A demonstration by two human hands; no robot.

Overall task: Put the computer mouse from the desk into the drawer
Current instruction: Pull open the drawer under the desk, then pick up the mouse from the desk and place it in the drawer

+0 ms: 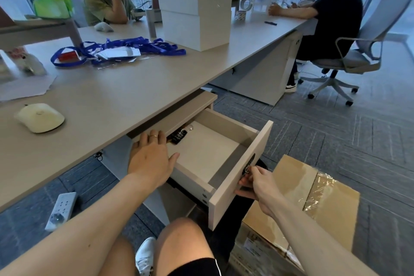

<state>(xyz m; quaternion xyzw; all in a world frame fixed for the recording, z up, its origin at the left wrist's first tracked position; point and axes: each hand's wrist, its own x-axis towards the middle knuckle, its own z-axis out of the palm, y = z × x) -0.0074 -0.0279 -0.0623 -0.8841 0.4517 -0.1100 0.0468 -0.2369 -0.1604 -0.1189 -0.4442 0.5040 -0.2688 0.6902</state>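
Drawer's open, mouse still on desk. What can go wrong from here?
1. The left hand rests at the drawer's back edge; pushing it shut could pinch fingers.
2. The mouse lies far left, so the reach is long and a drop possible.
3. The black-labelled item already inside could get knocked.

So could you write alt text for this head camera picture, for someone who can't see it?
A seated person's right hand holds the handle of an open drawer under a desk, while the left hand rests open on the drawer's near side. A cream mouse lies on the desk, untouched.
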